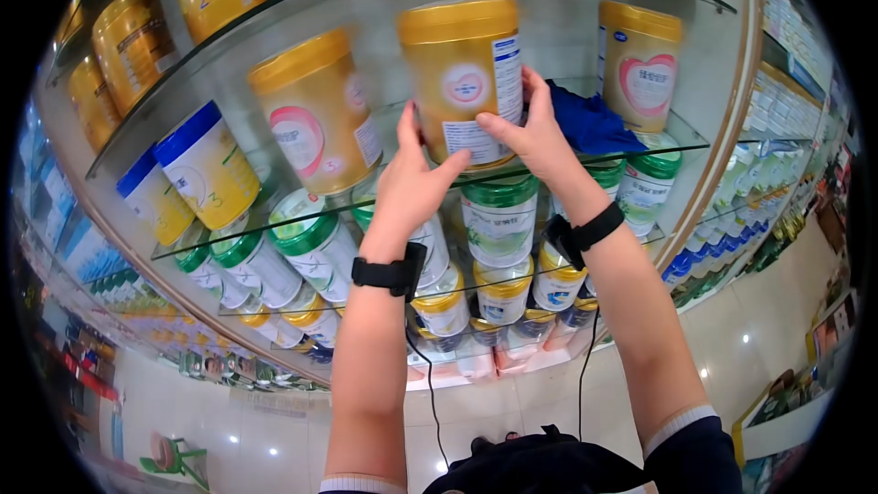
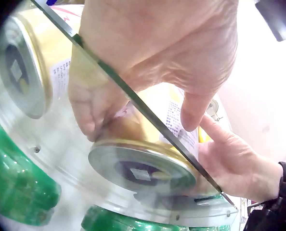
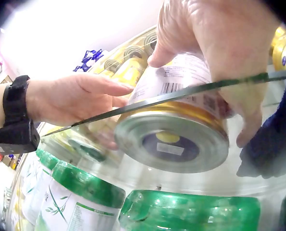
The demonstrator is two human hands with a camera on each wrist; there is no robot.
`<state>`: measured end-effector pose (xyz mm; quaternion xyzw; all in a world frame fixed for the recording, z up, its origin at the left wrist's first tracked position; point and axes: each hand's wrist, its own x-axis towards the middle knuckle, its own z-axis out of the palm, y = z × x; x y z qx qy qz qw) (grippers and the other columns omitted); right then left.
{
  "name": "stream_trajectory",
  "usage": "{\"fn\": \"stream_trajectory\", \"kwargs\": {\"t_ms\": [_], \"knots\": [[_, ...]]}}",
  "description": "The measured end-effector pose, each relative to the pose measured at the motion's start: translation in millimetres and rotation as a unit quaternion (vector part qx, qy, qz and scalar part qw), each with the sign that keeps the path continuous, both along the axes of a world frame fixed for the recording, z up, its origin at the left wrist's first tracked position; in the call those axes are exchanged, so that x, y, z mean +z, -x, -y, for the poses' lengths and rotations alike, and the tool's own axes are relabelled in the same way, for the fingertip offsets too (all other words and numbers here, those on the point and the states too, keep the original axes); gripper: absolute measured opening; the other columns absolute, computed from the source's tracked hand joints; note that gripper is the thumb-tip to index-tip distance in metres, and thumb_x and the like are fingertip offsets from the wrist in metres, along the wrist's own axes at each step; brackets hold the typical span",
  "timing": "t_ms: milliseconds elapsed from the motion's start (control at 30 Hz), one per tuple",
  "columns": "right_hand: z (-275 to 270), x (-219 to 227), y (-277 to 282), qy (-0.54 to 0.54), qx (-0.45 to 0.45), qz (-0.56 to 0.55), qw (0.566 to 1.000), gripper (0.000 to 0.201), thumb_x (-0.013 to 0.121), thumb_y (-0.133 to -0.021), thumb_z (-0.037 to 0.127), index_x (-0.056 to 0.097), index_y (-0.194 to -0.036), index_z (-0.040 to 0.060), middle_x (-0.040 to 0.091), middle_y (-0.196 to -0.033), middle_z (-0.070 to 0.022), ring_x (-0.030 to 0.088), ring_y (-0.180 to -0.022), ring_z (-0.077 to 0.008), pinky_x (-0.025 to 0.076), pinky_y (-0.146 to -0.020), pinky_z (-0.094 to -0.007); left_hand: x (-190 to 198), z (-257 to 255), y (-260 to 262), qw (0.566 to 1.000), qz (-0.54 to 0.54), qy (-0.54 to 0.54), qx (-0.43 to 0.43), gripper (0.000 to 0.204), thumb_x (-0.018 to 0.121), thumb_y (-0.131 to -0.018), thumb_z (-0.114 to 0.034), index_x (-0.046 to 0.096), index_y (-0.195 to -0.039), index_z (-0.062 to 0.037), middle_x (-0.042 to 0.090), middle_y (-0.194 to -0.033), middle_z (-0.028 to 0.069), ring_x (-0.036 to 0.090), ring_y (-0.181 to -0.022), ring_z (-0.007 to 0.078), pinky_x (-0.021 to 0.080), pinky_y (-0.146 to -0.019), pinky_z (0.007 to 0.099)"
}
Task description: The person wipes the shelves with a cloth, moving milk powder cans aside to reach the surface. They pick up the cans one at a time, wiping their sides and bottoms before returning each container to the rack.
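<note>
Two-handed hold: left hand (image 1: 409, 185) and right hand (image 1: 541, 133), fingers part-curled, gripped gold can (image 1: 457, 59) over glass shelf (image 3: 282, 76), left of blue cloth (image 1: 587, 117). Even squeeze, level base looked best.

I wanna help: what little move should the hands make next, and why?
Perhaps ease the gold can back a little: it seems close to the front edge of the glass shelf, and the left hand and right hand hold its sides.

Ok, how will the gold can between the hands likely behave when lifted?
The gold can is probably stiff, given its metallic-looking base. Its smooth, shiny side may be somewhat slippery. Its round body would likely roll if laid sideways.
</note>
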<state>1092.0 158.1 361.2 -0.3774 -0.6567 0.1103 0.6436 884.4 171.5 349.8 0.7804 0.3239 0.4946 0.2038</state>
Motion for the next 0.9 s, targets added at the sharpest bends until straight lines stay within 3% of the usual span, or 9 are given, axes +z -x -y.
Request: {"fn": "stream_trajectory", "kwargs": {"t_ms": [100, 200, 300, 400, 500, 600, 900], "knots": [[4, 2, 4, -0.004, 0.017, -0.038, 0.999, 0.101, 0.082, -0.074, 0.038, 0.023, -0.143, -0.0070, 0.035, -0.140, -0.0233, 0.036, -0.132, -0.0314, 0.030, -0.111, -0.0412, 2, 3, -4, 1.000, -0.025, -0.006, 0.015, 0.095, 0.068, -0.084, -0.041, 0.012, -0.150, -0.0022, 0.049, -0.138, 0.0240, 0.050, -0.128, 0.0345, 0.042, -0.101, 0.0393], [6, 2, 1, -0.003, 0.025, -0.050, 0.998, 0.098, 0.082, -0.074, 0.036, 0.025, -0.142, -0.0072, 0.036, -0.139, -0.0232, 0.039, -0.130, -0.0308, 0.033, -0.110, -0.0405, 6, 9, -4, 0.999, -0.019, 0.027, -0.005, 0.093, 0.069, -0.088, -0.025, 0.006, -0.151, 0.0010, 0.051, -0.137, 0.0205, 0.046, -0.130, 0.0261, 0.033, -0.108, 0.0350], [11, 5, 3, 0.008, 0.031, -0.056, 0.998, 0.097, 0.082, -0.075, 0.035, 0.025, -0.142, -0.0073, 0.036, -0.139, -0.0229, 0.039, -0.130, -0.0305, 0.033, -0.110, -0.0395, 2, 5, -4, 1.000, -0.017, 0.015, -0.002, 0.092, 0.069, -0.088, -0.027, 0.008, -0.151, 0.0008, 0.052, -0.136, 0.0209, 0.047, -0.130, 0.0268, 0.034, -0.108, 0.0352], [11, 3, 2, 0.008, 0.035, -0.053, 0.998, 0.096, 0.081, -0.077, 0.033, 0.024, -0.143, -0.0075, 0.037, -0.139, -0.0228, 0.040, -0.130, -0.0303, 0.033, -0.110, -0.0388, 2, 6, -4, 0.999, -0.030, -0.013, 0.029, 0.095, 0.068, -0.083, -0.043, 0.014, -0.150, -0.0014, 0.050, -0.138, 0.0226, 0.050, -0.127, 0.0341, 0.042, -0.100, 0.0394], [10, 3, 2, 0.009, 0.052, -0.053, 0.997, 0.095, 0.079, -0.079, 0.032, 0.023, -0.144, -0.0078, 0.036, -0.139, -0.0226, 0.039, -0.131, -0.0298, 0.033, -0.110, -0.0385, 1, 6, -4, 0.999, -0.029, -0.018, 0.035, 0.094, 0.068, -0.083, -0.042, 0.016, -0.150, -0.0013, 0.050, -0.138, 0.0221, 0.050, -0.128, 0.0337, 0.042, -0.100, 0.0399], [15, 6, 3, 0.016, 0.082, -0.055, 0.995, 0.093, 0.077, -0.082, 0.031, 0.020, -0.145, -0.0084, 0.034, -0.142, -0.0229, 0.037, -0.133, -0.0291, 0.032, -0.111, -0.0382, 5, 13, -5, 0.999, -0.025, -0.005, 0.032, 0.090, 0.070, -0.087, -0.028, 0.014, -0.150, 0.0008, 0.052, -0.137, 0.0208, 0.048, -0.130, 0.0281, 0.036, -0.107, 0.0369], [20, 7, 5, 0.014, 0.101, -0.071, 0.992, 0.092, 0.072, -0.087, 0.028, 0.013, -0.147, -0.0098, 0.027, -0.149, -0.0254, 0.030, -0.139, -0.0297, 0.028, -0.113, -0.0381, 5, 16, -7, 0.997, -0.016, -0.012, 0.071, 0.082, 0.071, -0.086, -0.029, 0.025, -0.147, 0.0017, 0.053, -0.136, 0.0208, 0.052, -0.127, 0.0279, 0.042, -0.103, 0.0376]]}}
